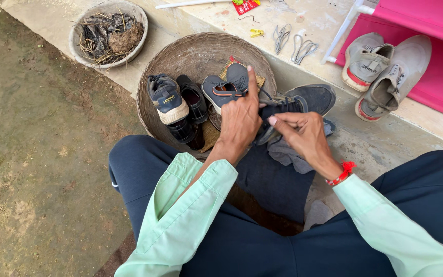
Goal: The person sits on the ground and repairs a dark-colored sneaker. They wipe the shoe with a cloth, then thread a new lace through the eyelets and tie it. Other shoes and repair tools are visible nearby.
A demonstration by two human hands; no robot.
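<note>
Between fingers of both hands: dark shoe, over basket rim. Left hand steadies it, fingers closed, forefinger straight. Right hand pinches lace, probably. Step: lacing. Next needs firm pull through eyelet, shoe held steady.

left hand on dark shoe | right hand pinching lace | basket of shoes just behind

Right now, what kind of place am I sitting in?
Probably an outdoor step or porch beside a yard: bare concrete ledge, dirt ground, and a woven basket of shoes by your hands.
</note>
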